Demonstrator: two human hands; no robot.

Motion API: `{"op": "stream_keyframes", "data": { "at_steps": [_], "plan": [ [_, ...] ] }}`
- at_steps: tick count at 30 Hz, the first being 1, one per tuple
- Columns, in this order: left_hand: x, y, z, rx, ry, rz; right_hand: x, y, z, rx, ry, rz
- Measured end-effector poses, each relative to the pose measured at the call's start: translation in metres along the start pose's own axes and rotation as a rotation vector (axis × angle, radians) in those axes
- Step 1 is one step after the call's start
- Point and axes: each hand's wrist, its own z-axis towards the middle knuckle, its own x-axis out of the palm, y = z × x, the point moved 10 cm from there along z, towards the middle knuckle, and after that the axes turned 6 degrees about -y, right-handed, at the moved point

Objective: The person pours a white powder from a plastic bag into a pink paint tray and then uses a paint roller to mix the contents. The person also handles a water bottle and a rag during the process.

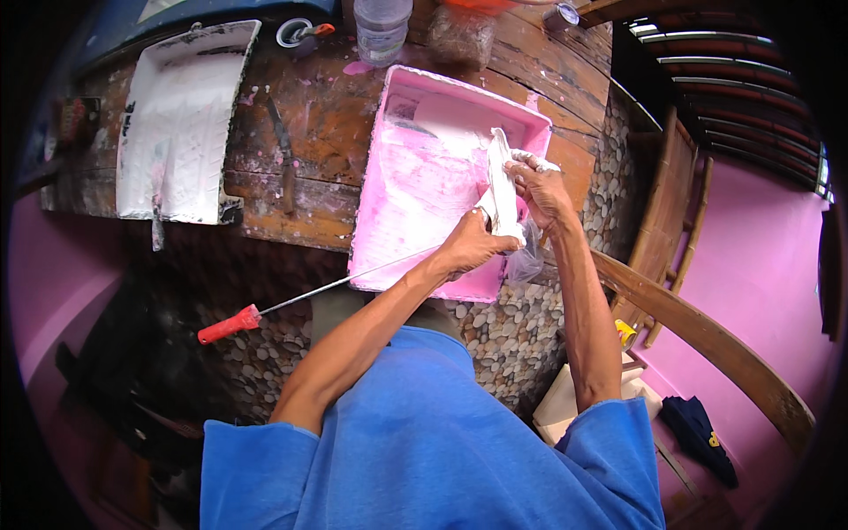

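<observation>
1. Pink walls (751, 230) stand by the wooden tabletop (318, 124).
2. From far off, I see the pink tray (393, 212) at the tabletop's near edge.
3. The white floppy thing (501, 190) is over the tray's right side.
4. My left hand (473, 245) grips its bottom end, and my right hand (543, 190) pinches its side.
5. One red handle (228, 325) sticks out past the tray's near left corner.
</observation>
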Motion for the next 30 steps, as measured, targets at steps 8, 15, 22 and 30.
{"op": "stream_keyframes", "data": {
  "at_steps": [8,15,22,30],
  "plan": [
    [-0.008,0.03,-0.015,-0.13,-0.113,-0.34,-0.003,-0.014,0.002,-0.001,-0.019,0.276],
    [-0.006,-0.001,-0.024,0.073,-0.14,-0.071,-0.002,-0.017,0.001,0.008,0.031,0.553],
    [-0.004,-0.028,-0.017,0.231,-0.146,0.189,0.005,-0.022,-0.045,0.039,0.124,0.356],
    [-0.005,-0.044,-0.023,0.395,-0.297,0.563,0.018,-0.023,-0.077,-0.027,0.21,-0.059]
  ]
}}
